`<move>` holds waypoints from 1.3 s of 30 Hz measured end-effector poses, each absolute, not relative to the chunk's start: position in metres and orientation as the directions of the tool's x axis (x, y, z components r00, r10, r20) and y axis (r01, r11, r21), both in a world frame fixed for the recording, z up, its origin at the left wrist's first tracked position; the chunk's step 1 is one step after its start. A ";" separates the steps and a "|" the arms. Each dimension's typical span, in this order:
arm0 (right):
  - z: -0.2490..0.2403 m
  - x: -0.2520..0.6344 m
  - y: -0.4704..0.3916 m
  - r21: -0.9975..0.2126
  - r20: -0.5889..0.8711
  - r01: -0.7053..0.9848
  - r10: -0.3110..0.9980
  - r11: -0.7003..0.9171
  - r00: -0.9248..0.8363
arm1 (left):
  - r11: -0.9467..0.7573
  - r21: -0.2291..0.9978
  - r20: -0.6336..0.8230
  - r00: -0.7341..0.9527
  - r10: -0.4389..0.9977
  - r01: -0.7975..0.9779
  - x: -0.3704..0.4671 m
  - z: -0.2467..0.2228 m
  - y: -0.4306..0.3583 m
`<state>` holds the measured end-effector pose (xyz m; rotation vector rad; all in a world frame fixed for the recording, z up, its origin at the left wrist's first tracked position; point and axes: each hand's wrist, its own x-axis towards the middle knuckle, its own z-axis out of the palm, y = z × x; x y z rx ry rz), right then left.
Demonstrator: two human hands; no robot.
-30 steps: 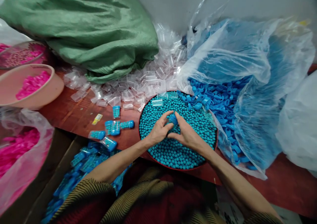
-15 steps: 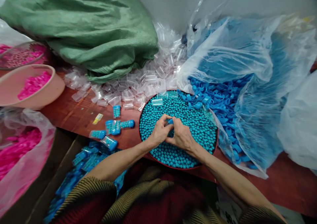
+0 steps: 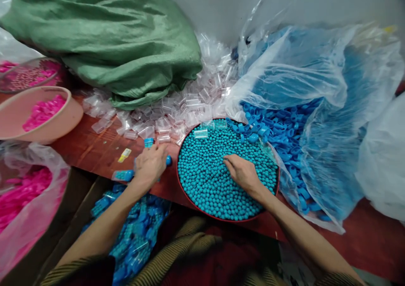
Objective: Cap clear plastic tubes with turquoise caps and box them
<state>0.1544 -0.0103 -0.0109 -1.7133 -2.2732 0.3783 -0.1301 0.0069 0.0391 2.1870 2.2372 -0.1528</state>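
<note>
On the bench [image 3: 95, 149], a small capped container [image 3: 122, 175] is lying sideways beside the left wrist, its blue cap pointing right. The right hand [image 3: 243, 172] is hanging over the round tray [image 3: 228, 220] of turquoise beads [image 3: 218, 193], fingers curling close; the left hand [image 3: 150, 163] is covering more containers, fingers half bending. I cannot tell what either is gripping. Behind, clear empty containers [image 3: 190, 104] are lying heaped.

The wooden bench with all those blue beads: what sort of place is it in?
Probably a small workshop where little containers are filled by hand: a round tray of blue beads, a heap of clear plastic containers, and bead-filled containers with blue caps piled below the bench.
</note>
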 end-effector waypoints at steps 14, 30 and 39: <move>0.001 0.167 0.091 0.020 -0.075 0.993 0.991 -0.114 0.115 | -0.511 -0.143 0.090 0.525 0.846 0.848 -0.022 -0.008 0.078; 0.011 0.200 0.016 -0.007 -0.090 0.991 0.987 0.135 -0.135 | -0.313 0.287 -0.393 0.410 0.823 0.905 -0.023 0.007 0.068; -0.002 0.179 0.029 -0.092 -0.310 0.994 0.947 0.057 -0.083 | -0.213 0.504 -0.474 0.474 0.742 0.837 0.047 -0.015 0.087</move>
